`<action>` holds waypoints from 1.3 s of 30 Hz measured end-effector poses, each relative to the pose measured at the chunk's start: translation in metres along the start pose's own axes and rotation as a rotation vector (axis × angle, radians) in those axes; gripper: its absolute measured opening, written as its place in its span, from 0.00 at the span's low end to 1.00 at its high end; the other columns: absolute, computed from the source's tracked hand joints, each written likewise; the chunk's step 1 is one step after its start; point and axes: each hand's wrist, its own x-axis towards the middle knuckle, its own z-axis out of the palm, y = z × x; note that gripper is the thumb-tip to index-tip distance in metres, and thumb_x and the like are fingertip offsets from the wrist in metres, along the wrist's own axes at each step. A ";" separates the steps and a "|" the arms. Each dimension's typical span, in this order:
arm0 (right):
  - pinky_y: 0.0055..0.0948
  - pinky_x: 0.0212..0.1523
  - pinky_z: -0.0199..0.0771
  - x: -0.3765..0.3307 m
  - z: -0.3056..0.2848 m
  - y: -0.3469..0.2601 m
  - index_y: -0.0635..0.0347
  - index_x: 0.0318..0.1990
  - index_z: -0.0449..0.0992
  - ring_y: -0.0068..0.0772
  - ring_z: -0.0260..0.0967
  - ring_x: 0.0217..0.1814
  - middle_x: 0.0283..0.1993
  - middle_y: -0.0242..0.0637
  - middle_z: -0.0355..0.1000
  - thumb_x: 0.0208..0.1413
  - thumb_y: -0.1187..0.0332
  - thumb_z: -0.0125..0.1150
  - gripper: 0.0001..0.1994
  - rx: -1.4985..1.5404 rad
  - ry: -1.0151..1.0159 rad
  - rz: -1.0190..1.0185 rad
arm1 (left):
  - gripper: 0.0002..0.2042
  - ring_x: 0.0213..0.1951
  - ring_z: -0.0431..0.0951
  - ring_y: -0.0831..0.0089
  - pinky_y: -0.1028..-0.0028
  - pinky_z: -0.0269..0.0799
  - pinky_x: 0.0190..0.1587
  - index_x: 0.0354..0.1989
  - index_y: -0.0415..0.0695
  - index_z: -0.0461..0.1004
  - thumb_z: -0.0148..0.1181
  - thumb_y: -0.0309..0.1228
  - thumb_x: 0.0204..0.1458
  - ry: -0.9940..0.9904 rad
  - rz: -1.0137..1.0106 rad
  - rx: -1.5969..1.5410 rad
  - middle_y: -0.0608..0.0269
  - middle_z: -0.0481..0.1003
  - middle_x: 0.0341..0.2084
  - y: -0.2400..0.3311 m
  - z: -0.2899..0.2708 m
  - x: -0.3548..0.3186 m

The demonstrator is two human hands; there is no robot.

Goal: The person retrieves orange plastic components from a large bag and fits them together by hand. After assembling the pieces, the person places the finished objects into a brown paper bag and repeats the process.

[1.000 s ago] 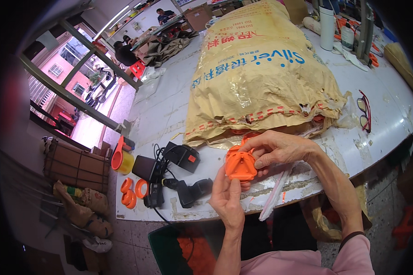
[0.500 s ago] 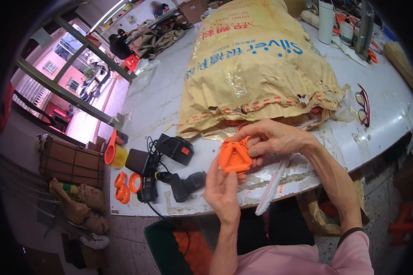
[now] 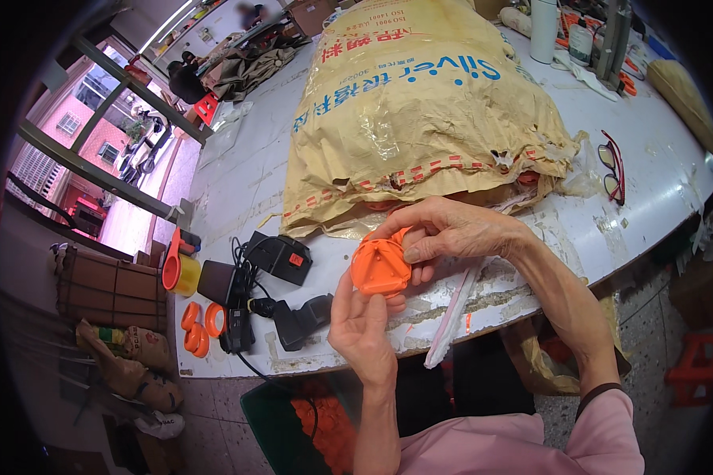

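Between both hands is a round orange plastic part (image 3: 380, 269) with a raised triangular shape on its face. My left hand (image 3: 364, 328) grips its lower edge, the thumb on the front. From the upper right, my right hand (image 3: 444, 237) is closed on the part's upper right edge, where a bit more orange plastic shows behind the fingers. Just beyond the hands lies a large yellow woven sack (image 3: 428, 127), with orange pieces showing at its torn near edge. A long white strip (image 3: 451, 321) rests on the table below my right hand.
Left of my hands lie a black power tool (image 3: 301, 321), a black battery charger (image 3: 279, 257) with cables, several orange rings (image 3: 215, 319) and a yellow tape roll (image 3: 188, 275). Red-framed glasses (image 3: 612, 168) lie at right. A green crate (image 3: 273, 419) of orange parts stands below the table edge.
The whole scene has shifted a little to the left in the view. Both hands still hold the orange part, its face turned slightly.
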 end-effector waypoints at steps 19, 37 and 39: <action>0.17 0.32 0.70 -0.002 0.003 -0.004 0.71 0.55 0.63 0.19 0.68 0.28 0.28 0.31 0.70 0.49 0.71 0.51 0.24 -0.005 0.004 0.004 | 0.22 0.28 0.78 0.71 0.75 0.76 0.31 0.58 0.31 0.57 0.50 0.19 0.54 -0.002 -0.013 -0.047 0.50 0.75 0.40 -0.001 -0.003 0.002; 0.16 0.29 0.70 0.002 0.001 0.004 0.65 0.51 0.70 0.15 0.66 0.25 0.24 0.25 0.67 0.51 0.73 0.48 0.18 -0.090 0.040 -0.034 | 0.24 0.30 0.78 0.71 0.77 0.76 0.32 0.58 0.31 0.57 0.52 0.17 0.51 -0.016 0.017 -0.003 0.48 0.74 0.41 0.001 0.001 0.000; 0.15 0.29 0.69 0.004 0.000 0.006 0.65 0.51 0.69 0.15 0.66 0.25 0.24 0.25 0.66 0.51 0.73 0.48 0.18 -0.089 0.041 -0.022 | 0.24 0.30 0.77 0.72 0.77 0.76 0.32 0.58 0.31 0.58 0.53 0.17 0.51 -0.038 0.025 0.026 0.49 0.74 0.40 0.000 0.000 0.000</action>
